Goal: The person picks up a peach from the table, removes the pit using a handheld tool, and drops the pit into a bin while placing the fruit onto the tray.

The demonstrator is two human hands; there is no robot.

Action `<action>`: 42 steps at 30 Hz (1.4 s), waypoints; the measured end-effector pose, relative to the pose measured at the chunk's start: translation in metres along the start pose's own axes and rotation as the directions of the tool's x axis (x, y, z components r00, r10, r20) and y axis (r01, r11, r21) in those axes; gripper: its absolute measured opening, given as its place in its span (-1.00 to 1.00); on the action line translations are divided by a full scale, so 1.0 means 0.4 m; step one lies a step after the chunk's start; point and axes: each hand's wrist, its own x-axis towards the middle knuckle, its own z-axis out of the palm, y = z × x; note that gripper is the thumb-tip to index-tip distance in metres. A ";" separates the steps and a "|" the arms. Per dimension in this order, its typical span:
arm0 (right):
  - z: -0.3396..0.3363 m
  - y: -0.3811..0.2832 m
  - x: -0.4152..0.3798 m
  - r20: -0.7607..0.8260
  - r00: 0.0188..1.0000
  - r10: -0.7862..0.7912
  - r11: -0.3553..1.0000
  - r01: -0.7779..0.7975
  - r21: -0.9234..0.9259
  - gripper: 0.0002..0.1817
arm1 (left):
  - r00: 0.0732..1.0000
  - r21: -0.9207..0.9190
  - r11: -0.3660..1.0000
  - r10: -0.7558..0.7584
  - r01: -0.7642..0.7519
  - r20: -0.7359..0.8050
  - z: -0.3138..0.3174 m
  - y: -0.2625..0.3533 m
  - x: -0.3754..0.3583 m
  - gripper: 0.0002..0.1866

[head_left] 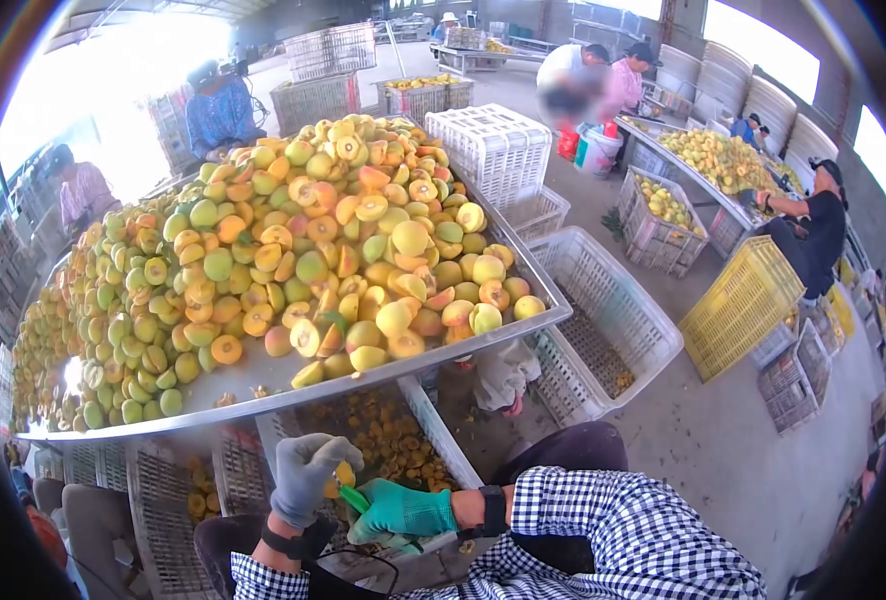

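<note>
My left hand [305, 474], in a grey glove, is closed around a piece of yellow peach [342, 477] above a crate. Close beside it, my right hand [409, 510] wears a green glove and grips a small tool with a green handle [355, 498]. The tool's tip is at the fruit, too small to make out. Beneath both hands sits a crate [433, 425] with many cut peach pieces [388, 437] inside. Ahead, a metal table [263, 385] bears a large heap of whole and halved peaches [308, 265], yellow, green and orange.
To the right of the table stands a white crate [603, 300], with stacked white crates [493, 140] behind it. A yellow crate [743, 305] tilts near a seated person [813, 225]. Other people [221, 112] sit across the table. A second fruit-laden table [708, 160] is farther right.
</note>
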 end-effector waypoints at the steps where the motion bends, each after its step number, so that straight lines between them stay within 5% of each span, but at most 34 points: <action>1: 0.001 -0.001 0.001 -0.017 1.000 -0.006 0.997 0.005 -0.083 -0.85 | 1.000 0.013 1.000 -0.005 0.005 -0.020 0.002 0.001 -0.004 -0.60; 4: 0.005 0.008 -0.002 0.214 0.974 0.076 0.956 -0.133 0.263 -0.84 | 0.991 -0.102 0.993 -0.048 0.061 0.121 -0.009 0.027 -0.022 -0.58; 7: 0.017 0.000 -0.007 0.228 0.973 0.033 0.934 -0.111 0.341 -0.85 | 0.998 -0.216 0.976 0.032 -0.019 0.056 0.001 0.003 -0.006 -0.53; 8: 0.021 -0.008 -0.002 0.131 0.991 0.003 0.973 -0.033 0.230 -0.89 | 0.995 -0.244 0.965 0.099 -0.096 -0.002 0.005 -0.007 0.008 -0.52; 9: 0.010 -0.025 0.001 0.047 0.998 0.036 0.989 -0.043 0.144 -0.87 | 0.991 -0.349 0.937 -0.030 -0.019 -0.132 0.013 -0.017 0.021 -0.52; 11: -0.037 -0.029 0.040 -0.165 0.986 0.003 0.935 -0.061 -0.350 -0.74 | 0.964 -0.386 0.922 -0.067 -0.039 -0.258 -0.014 -0.072 0.046 -0.54; 12: -0.076 0.008 0.071 -0.081 0.947 -0.312 0.703 0.173 -0.690 -0.72 | 0.957 -0.404 0.913 -0.057 -0.066 -0.285 -0.042 -0.104 0.051 -0.55; 14: -0.098 0.027 0.065 -0.152 0.903 -0.402 0.307 -0.023 -0.951 -0.64 | 0.955 -0.758 0.653 -0.224 -0.001 -0.193 -0.085 -0.111 0.059 -0.57; 15: -0.112 0.039 0.067 -0.245 0.884 -0.399 0.315 -0.119 -0.942 -0.61 | 0.936 -0.730 0.678 -0.200 -0.082 -0.291 -0.083 -0.095 0.057 -0.60; 18: -0.113 -0.002 0.048 -0.260 0.891 -0.372 0.548 -0.016 -0.836 -0.61 | 0.958 -0.777 0.627 -0.185 -0.058 -0.221 -0.103 -0.092 0.046 -0.63; 19: -0.107 -0.011 0.051 -0.224 0.851 -0.476 0.607 0.133 -0.783 -0.65 | 0.962 -0.782 0.621 -0.176 -0.057 -0.210 -0.101 -0.098 0.043 -0.66; 23: -0.095 -0.003 0.111 -0.145 0.556 -0.819 0.323 0.237 -0.916 -0.65 | 0.946 -0.637 0.768 -0.254 0.072 -0.199 -0.056 -0.065 0.025 -0.71; 27: -0.124 0.021 0.127 -0.177 0.686 -0.706 0.317 0.083 -0.945 -0.72 | 0.918 -0.557 0.830 -0.241 0.027 -0.314 -0.064 -0.069 0.016 -0.72; 34: -0.101 0.032 0.133 -0.075 0.482 -0.873 0.159 0.136 -0.978 -0.74 | 0.909 -0.631 0.773 -0.222 -0.057 -0.353 -0.071 -0.090 -0.003 -0.67; 42: -0.032 0.087 0.152 -0.010 0.488 -0.873 0.116 0.187 -0.975 -0.72 | 0.893 -0.624 0.770 -0.177 -0.136 -0.414 -0.042 -0.132 0.001 -0.62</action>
